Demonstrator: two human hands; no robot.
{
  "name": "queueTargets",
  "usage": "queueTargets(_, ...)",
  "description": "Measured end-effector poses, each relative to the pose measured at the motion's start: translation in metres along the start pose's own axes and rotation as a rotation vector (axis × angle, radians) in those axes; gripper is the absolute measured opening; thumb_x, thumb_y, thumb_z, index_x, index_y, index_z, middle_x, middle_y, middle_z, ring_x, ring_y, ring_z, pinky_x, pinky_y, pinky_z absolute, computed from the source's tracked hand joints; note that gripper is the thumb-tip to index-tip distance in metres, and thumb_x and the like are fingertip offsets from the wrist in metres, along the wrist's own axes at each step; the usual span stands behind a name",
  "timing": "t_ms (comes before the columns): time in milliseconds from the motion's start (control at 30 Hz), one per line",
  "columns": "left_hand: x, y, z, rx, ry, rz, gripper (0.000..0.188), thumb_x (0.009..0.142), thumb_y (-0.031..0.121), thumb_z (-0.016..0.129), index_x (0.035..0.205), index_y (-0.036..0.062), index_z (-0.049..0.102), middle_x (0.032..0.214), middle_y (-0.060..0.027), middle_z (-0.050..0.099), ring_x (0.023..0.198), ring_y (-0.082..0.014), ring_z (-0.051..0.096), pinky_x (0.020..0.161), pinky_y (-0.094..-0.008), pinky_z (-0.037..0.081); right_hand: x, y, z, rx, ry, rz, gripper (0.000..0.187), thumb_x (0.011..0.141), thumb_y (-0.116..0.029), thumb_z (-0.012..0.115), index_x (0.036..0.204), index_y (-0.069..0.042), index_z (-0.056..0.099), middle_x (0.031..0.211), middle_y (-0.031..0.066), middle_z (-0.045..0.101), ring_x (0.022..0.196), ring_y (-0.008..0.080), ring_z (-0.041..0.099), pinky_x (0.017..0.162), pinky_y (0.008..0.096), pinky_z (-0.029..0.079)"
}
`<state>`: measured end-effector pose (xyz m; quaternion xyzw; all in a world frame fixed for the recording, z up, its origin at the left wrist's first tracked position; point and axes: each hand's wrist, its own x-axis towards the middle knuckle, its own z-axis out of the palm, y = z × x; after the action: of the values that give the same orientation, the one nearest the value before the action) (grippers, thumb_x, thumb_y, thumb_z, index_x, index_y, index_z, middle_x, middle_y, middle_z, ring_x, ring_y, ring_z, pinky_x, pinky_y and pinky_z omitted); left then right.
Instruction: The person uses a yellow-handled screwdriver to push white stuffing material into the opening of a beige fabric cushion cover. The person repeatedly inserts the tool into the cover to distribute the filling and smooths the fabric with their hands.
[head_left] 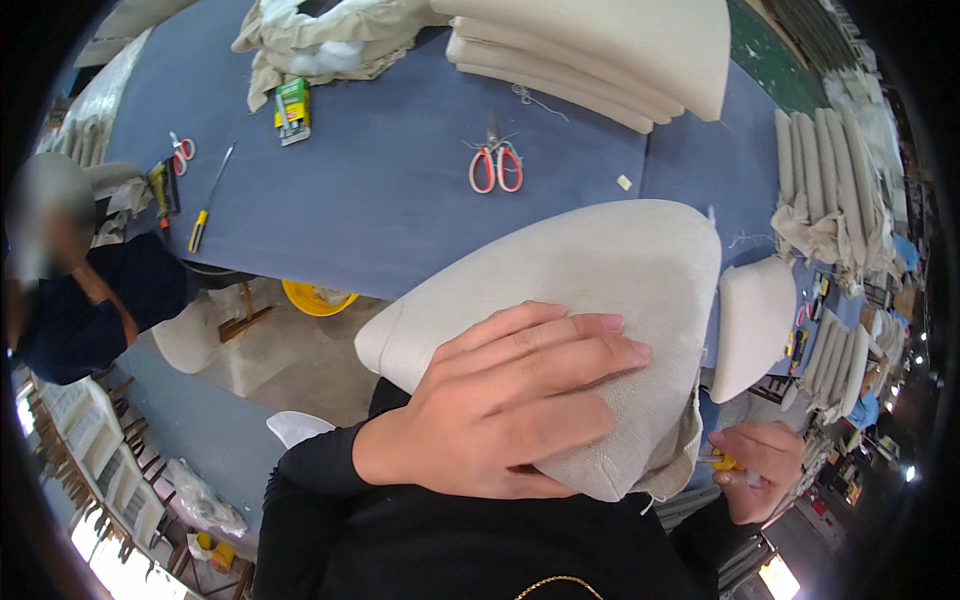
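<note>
Black sleeves came up from the bottom edge, and the left hand (500, 400) lay flat on a beige cushion (580, 290). Its fingers (570, 345) were spread out over the cloth and the thumb curled under the near edge, so the hand pressed and held the cushion. One end of the cushion rested on the blue table (380, 200). The other end stuck out past the table edge, close to the person's chest. Loose cloth hung down at its near corner.

Lower down on the right side, the right hand (760, 470) was closed around a small tool with a yellow handle (722, 462). That tool sat just beside the loose corner of the cushion. I could not tell what kind of tool it was.

Red-handled scissors (496, 165) lay on the table, past the cushion. A green packet (292, 110) lay further off to the left, near a heap of crumpled beige cloth (320, 40). A screwdriver with a yellow handle (210, 200) lay near the left edge of the table. A stack of beige cushions (600, 50) sat at the far end. Another person in a dark top (90, 300) was on the left side.
</note>
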<state>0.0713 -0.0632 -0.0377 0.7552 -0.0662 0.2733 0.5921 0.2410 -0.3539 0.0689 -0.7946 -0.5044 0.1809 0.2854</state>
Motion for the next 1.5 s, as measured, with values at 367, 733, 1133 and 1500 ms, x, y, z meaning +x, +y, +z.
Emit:
queueTargets(367,0.005,-0.002,0.013,0.087,0.037,0.133,0.056,0.081,0.031,0.099,0.106,0.0160,0.050,0.122,-0.0241,0.078,0.109,-0.0510,0.077,0.088,-0.0568,0.062,-0.011,0.038,0.015,0.290,0.074,-0.070,0.030,0.085,-0.020,0.081,0.100,0.006,0.082,0.078,0.0156,0.075,0.058,0.0241,0.071,0.053,0.0304,0.054)
queueTargets(733,0.002,-0.008,0.010,-0.023,0.088,0.109,0.039,0.077,0.022,0.093,0.075,0.0119,0.055,0.130,-0.0151,0.078,0.123,-0.0454,0.073,0.098,-0.0519,0.060,-0.005,0.013,0.005,0.048,0.119,-0.059,0.027,0.079,-0.022,0.087,0.099,-0.003,0.084,0.076,0.0095,0.074,0.057,0.0217,0.068,0.051,0.0303,0.048)
queueTargets(1133,-0.003,-0.006,0.014,-0.038,0.049,0.065,0.054,0.077,0.037,0.100,0.090,0.0110,0.054,0.130,-0.0192,0.078,0.131,-0.0474,0.069,0.103,-0.0547,0.057,-0.011,0.048,0.033,0.318,0.185,-0.227,0.033,0.076,-0.011,0.086,0.108,-0.002,0.084,0.081,0.0109,0.075,0.055,0.0172,0.066,0.049,0.0272,0.047)
queueTargets(1500,0.026,-0.015,-0.011,-0.210,-0.239,0.053,0.059,0.074,0.024,0.099,0.124,0.0121,0.070,0.147,-0.0195,0.067,0.141,-0.0474,0.060,0.108,-0.0585,0.047,-0.059,0.135,0.063,0.042,0.282,0.191,0.030,0.091,-0.020,0.083,0.078,-0.008,0.059,0.073,0.0047,0.061,0.058,0.0181,0.054,0.055,0.0335,0.042)
